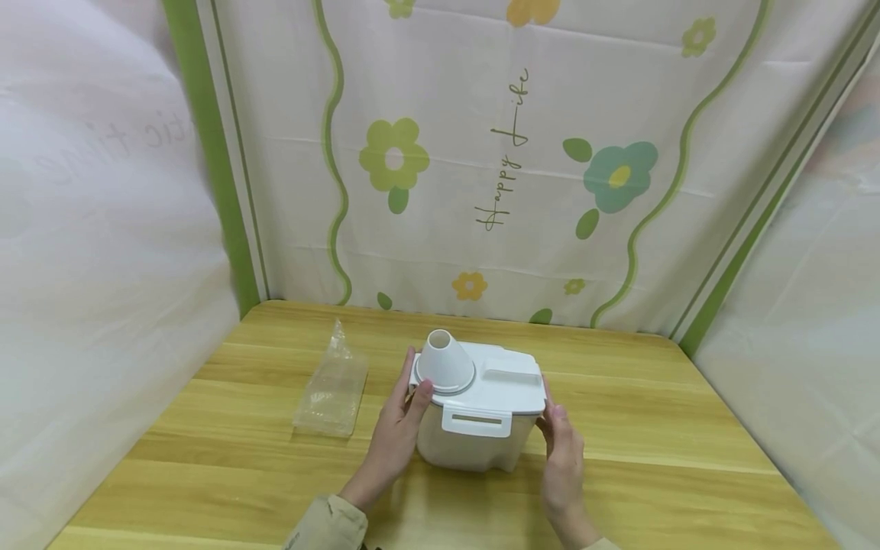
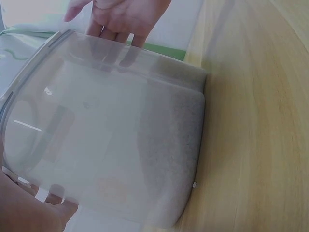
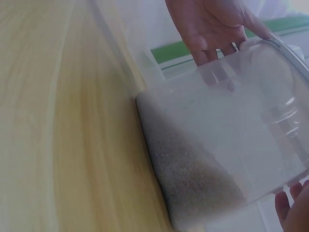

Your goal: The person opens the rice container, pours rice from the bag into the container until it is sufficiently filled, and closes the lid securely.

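A storage box (image 1: 474, 443) with a cloudy see-through body stands on the wooden table in front of me. Its white lid (image 1: 505, 351) carries a cone-shaped spout (image 1: 445, 363) at the left and a raised handle at the right. Pale grains (image 3: 193, 174) lie sloped in the bottom. My left hand (image 1: 395, 428) grips the box's left side, thumb over the lid edge beside the cone, fingers along the wall. On the opposite side, the fingers of my right hand (image 1: 564, 458) rest against the wall, its thumb held off the box.
To the left of the box lies a crumpled clear plastic bag (image 1: 333, 393). A white clip (image 1: 477, 421) with a slot hangs over the box's near side. Behind the table (image 1: 660, 428) hangs a flower-printed curtain (image 1: 440, 229), and plain pale cloth closes both sides.
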A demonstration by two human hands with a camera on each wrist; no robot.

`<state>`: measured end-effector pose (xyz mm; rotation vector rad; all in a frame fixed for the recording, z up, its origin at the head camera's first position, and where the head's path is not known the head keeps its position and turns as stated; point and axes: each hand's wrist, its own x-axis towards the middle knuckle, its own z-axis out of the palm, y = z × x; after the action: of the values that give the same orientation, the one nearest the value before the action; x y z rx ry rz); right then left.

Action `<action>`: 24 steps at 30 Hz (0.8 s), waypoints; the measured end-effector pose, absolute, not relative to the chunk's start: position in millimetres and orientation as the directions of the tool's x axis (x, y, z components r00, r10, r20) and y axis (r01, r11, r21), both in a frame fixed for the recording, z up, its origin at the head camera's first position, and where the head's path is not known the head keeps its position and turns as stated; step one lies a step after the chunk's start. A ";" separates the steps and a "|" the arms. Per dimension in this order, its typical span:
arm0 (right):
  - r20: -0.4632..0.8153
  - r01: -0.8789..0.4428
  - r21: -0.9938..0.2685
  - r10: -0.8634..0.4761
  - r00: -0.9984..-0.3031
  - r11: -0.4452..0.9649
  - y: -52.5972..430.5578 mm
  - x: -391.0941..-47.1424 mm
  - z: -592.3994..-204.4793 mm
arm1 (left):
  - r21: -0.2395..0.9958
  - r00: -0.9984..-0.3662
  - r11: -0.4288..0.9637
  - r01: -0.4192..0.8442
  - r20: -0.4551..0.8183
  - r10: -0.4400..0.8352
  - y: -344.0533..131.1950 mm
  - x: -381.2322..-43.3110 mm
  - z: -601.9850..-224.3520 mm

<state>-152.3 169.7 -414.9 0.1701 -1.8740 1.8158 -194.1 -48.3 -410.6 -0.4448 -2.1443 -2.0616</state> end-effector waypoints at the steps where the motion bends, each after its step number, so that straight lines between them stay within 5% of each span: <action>1: 0.442 -0.432 -0.897 0.262 -0.858 0.095 169.7 -152.3 -415.3 | 0.953 -0.947 0.019 0.302 0.298 0.120 -48.3 -194.1 -410.6; 15: 0.439 -0.447 -0.893 0.286 -0.852 0.038 191.3 -166.0 -399.4 | 0.950 -0.942 0.029 0.312 0.305 0.139 -56.2 -199.5 -400.1; 24: 0.462 -0.445 -0.882 0.101 -0.881 0.152 214.2 -189.8 -371.5 | 0.846 -0.882 0.264 0.463 0.412 0.229 -67.7 -193.9 -390.5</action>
<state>-189.8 214.2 -371.5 0.3282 -2.0219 1.7769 -193.9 -67.7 -390.5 -0.6478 -2.3250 -1.6684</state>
